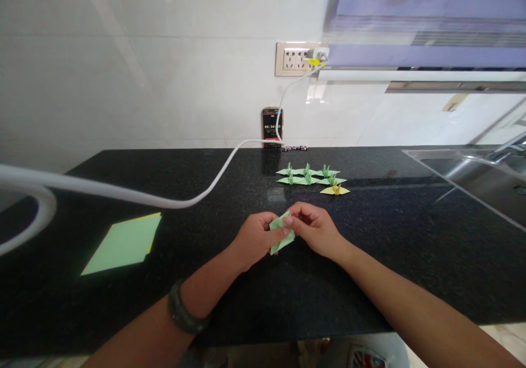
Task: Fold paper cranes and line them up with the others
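A small piece of folded green paper (pixel 280 240) is held between my two hands, above the dark countertop (pixel 246 302). My left hand (pixel 257 237) grips it from the left, thumb lying across its face. At its upper right corner, the thumb and fingers of my right hand (pixel 314 228) pinch the paper. Fingers behind the sheet are partly hidden. Beyond my hands stand several green paper cranes (pixel 308 179) in two rows, with one yellow paper crane (pixel 336 190) in front of them on the right.
A stack of green and yellow paper sheets (pixel 123 242) lies at the left. A phone (pixel 272 126) showing a timer leans on the wall. The white cable (pixel 184 202) loops from the socket (pixel 293 59) across the left side. A metal sink (pixel 493 176) is at the right.
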`<control>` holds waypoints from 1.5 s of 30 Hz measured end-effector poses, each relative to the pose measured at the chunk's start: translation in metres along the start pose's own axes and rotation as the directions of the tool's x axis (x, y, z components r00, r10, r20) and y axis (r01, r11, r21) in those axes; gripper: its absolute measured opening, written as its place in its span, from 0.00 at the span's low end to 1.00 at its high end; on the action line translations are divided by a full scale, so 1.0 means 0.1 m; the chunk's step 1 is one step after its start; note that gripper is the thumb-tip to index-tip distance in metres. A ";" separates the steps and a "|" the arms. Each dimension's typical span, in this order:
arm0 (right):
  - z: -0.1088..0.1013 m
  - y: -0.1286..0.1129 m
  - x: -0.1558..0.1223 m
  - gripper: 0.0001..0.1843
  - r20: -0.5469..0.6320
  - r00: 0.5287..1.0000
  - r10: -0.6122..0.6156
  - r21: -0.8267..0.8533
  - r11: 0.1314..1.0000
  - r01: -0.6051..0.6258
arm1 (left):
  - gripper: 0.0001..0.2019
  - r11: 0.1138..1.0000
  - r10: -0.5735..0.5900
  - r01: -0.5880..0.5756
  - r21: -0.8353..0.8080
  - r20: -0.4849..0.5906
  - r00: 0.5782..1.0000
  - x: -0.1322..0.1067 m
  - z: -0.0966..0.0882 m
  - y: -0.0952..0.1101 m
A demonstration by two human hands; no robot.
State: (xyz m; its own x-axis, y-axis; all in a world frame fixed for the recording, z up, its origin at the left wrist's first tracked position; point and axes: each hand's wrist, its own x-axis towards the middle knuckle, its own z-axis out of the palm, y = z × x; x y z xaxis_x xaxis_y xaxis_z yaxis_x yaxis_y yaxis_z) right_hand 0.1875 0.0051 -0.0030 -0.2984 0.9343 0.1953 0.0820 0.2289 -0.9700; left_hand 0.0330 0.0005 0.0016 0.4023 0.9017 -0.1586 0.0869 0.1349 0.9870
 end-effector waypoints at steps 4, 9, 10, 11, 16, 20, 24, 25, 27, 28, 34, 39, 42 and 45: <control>-0.01 0.00 0.00 0.10 0.009 0.999 0.038 0.039 0.999 -0.038 | 0.11 1.000 -0.008 0.007 0.008 0.027 1.000 -0.01 -0.01 0.00; -0.01 0.01 0.01 0.10 0.008 0.999 0.051 0.074 0.996 -0.051 | 0.10 1.000 -0.018 0.018 -0.003 0.044 0.999 -0.02 -0.01 0.02; -0.01 0.01 0.01 0.10 0.008 0.999 0.046 0.076 0.996 -0.047 | 0.10 1.000 -0.022 0.022 -0.004 0.044 0.999 -0.02 -0.01 0.03; -0.01 0.00 0.01 0.10 0.007 0.999 0.041 0.075 0.996 -0.042 | 0.10 1.000 -0.026 0.026 -0.005 0.043 0.999 -0.02 -0.01 0.03; -0.01 -0.02 0.01 0.10 0.003 1.000 0.025 0.042 0.999 -0.026 | 0.10 0.999 -0.029 0.030 -0.016 0.046 0.999 -0.02 0.00 0.04; -0.02 -0.04 0.00 0.12 -0.006 1.000 0.016 -0.038 0.999 -0.016 | 0.09 0.998 -0.049 0.050 -0.023 0.054 0.997 -0.03 0.00 0.04; -0.05 -0.05 0.00 0.17 -0.042 0.999 -0.008 -0.139 0.990 0.003 | 0.09 0.997 -0.076 0.077 -0.004 0.070 0.995 -0.03 0.01 0.05; -0.06 -0.05 0.00 0.19 -0.051 0.999 -0.012 -0.160 0.987 0.004 | 0.08 0.997 -0.079 0.079 -0.001 0.069 0.994 -0.03 0.01 0.05; -0.07 -0.05 0.02 0.21 -0.061 0.998 -0.009 -0.174 0.985 -0.002 | 0.08 0.997 -0.073 0.074 -0.006 0.054 0.996 -0.03 0.00 0.06; -0.08 -0.06 0.02 0.22 -0.063 0.998 -0.005 -0.165 0.986 -0.005 | 0.08 0.998 -0.065 0.065 -0.016 0.039 0.997 -0.03 0.00 0.06; -0.05 0.00 0.02 0.12 0.020 1.000 0.017 -0.071 0.997 -0.015 | 0.11 0.997 -0.017 0.012 -0.072 -0.069 0.997 0.00 -0.02 0.05; -0.02 0.05 0.01 0.11 0.037 0.999 0.010 -0.080 0.997 -0.007 | 0.13 0.993 0.009 -0.016 -0.118 -0.054 0.999 0.00 0.00 0.05; -0.02 0.06 0.02 0.10 0.041 0.999 0.001 -0.082 0.997 0.002 | 0.14 0.991 0.026 -0.031 -0.129 -0.045 0.999 -0.01 0.01 0.05; -0.02 0.06 0.01 0.10 0.038 0.999 0.011 -0.082 0.997 -0.008 | 0.15 0.989 0.028 -0.034 -0.141 -0.043 0.999 0.00 0.01 0.05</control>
State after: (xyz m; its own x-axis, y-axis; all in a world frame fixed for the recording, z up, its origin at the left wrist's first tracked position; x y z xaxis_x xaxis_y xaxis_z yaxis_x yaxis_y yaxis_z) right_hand 0.1897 0.0082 -0.0087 -0.3330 0.9258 0.1786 0.1618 0.2427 -0.9565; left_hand 0.0344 0.0003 0.0063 0.3646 0.9221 -0.1299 -0.0565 0.1611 0.9853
